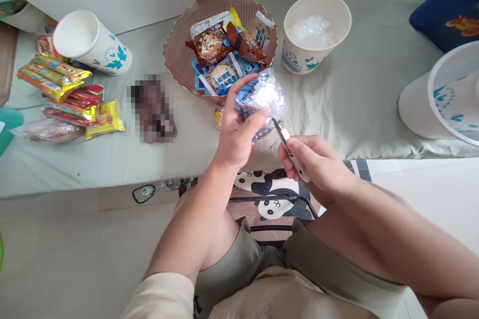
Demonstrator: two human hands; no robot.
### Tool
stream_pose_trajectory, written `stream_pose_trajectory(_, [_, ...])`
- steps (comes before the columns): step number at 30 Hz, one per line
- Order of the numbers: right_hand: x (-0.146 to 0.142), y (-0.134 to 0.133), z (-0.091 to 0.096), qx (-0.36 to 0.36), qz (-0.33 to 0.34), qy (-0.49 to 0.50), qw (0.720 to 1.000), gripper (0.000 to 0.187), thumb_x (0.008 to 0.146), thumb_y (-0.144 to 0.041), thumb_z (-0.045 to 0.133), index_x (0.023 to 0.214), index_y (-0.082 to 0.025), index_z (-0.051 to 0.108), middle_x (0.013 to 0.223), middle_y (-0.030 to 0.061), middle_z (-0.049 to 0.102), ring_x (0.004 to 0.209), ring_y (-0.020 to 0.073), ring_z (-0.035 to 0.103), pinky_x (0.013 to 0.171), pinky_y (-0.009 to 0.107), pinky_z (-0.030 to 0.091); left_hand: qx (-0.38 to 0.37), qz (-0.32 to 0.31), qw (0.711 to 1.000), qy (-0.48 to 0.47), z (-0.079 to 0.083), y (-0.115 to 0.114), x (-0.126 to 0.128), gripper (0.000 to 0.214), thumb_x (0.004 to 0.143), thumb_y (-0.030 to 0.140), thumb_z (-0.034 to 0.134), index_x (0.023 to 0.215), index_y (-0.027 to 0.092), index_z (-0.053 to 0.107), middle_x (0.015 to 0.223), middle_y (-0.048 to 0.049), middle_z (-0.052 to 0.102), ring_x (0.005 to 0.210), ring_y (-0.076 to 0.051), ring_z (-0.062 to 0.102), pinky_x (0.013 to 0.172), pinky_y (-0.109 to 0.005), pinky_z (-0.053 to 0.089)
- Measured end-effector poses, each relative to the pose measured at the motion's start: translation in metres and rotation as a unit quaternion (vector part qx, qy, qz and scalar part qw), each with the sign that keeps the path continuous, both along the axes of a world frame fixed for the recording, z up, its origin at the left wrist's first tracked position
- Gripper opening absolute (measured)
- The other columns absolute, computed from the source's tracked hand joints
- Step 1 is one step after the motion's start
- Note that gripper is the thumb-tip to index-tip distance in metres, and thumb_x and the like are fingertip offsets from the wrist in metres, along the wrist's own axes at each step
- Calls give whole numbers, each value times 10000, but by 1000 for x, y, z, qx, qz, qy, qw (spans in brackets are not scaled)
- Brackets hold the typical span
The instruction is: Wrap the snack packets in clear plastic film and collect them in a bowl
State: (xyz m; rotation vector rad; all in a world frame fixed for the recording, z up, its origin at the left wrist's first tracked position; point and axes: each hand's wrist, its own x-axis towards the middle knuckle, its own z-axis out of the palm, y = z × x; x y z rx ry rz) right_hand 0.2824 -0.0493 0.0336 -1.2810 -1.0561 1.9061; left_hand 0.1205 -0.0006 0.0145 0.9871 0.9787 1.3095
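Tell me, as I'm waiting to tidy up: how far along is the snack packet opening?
Likely done: clear wrappers lie in the upright cup. In hand: left hand holds a blue packet, right hand holds a small tool by it. Left: wrapped snacks in the basket and the pile at far left.

A ribbed basket (175, 50) held wrapped snacks (224, 45). Right of it stood a cup (295, 60) with clear plastic (311, 30) inside. A tipped cup (108, 55) lay far left, beside piled packets (67, 94).
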Motion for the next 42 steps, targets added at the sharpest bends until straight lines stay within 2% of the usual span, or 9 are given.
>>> stream_pose_trajectory(4, [3,-4,-2,19,38,-29,999,465,983,-605,567,801,-187,657,605,-10,546,500,105,512,460,233,449,-17,17,999,-39,9,0,-15,671,747,591,776,1345,347,596,1284,-75,688,1414,-368,578,1067,-506,553])
stream_pose_trajectory(6, [11,1,-6,125,30,-104,986,422,1011,-560,530,827,-207,668,629,3,561,525,127,524,494,266,468,-51,-10,998,-45,12,-2,-23,637,748,639,744,1291,336,604,1278,-89,688,1400,-385,591,1030,-523,575])
stream_pose_trajectory(10, [36,25,-23,401,-59,-375,834,243,967,-458,609,964,-254,741,922,91,686,799,227,659,717,379,552,-96,-89,991,-32,11,-6,-34,608,752,653,698,1267,347,599,1279,-92,675,1333,-400,630,956,-562,607])
stream_pose_trajectory(12, [49,37,-32,422,-90,-465,773,252,970,-425,596,1106,-274,746,1057,123,698,924,281,679,811,447,554,-97,-111,989,-12,10,-7,-35,607,767,623,648,1307,354,590,1303,-92,668,1347,-405,607,948,-583,607])
stream_pose_trajectory(15, [57,45,-38,435,-131,-503,735,305,982,-449,585,1201,-279,713,1190,166,680,1131,359,647,970,568,507,-109,-126,986,19,7,-7,-34,615,777,505,571,1373,352,568,1339,-85,664,1351,-395,590,941,-592,608])
stream_pose_trajectory(21, [27,36,-34,599,-5,-283,749,414,900,-561,698,1191,-269,663,1105,111,713,1016,291,686,898,492,562,-163,-123,979,-10,2,-9,-28,610,742,348,633,1347,386,566,1376,-20,650,1233,-318,660,960,-509,628])
stream_pose_trajectory(28, [17,28,-22,507,8,-208,836,185,987,-417,655,897,-260,696,825,35,722,732,173,661,679,342,529,-175,-176,968,-30,1,-11,-29,561,736,383,709,1286,327,615,1277,-52,682,1137,-335,701,859,-487,651])
stream_pose_trajectory(35, [16,27,-30,580,-16,-208,787,266,952,-501,701,1029,-248,678,879,59,688,747,183,624,644,346,534,-94,-215,972,-10,-16,-12,-30,548,829,452,734,1332,321,559,1272,-48,664,1152,-292,666,936,-418,580])
stream_pose_trajectory(42, [12,26,-28,557,-29,-188,809,136,993,-281,650,869,-225,642,736,-4,637,649,118,581,609,271,476,-93,-218,971,3,-12,-14,-28,520,793,464,861,1239,299,648,1122,-25,657,991,-198,637,897,-317,545])
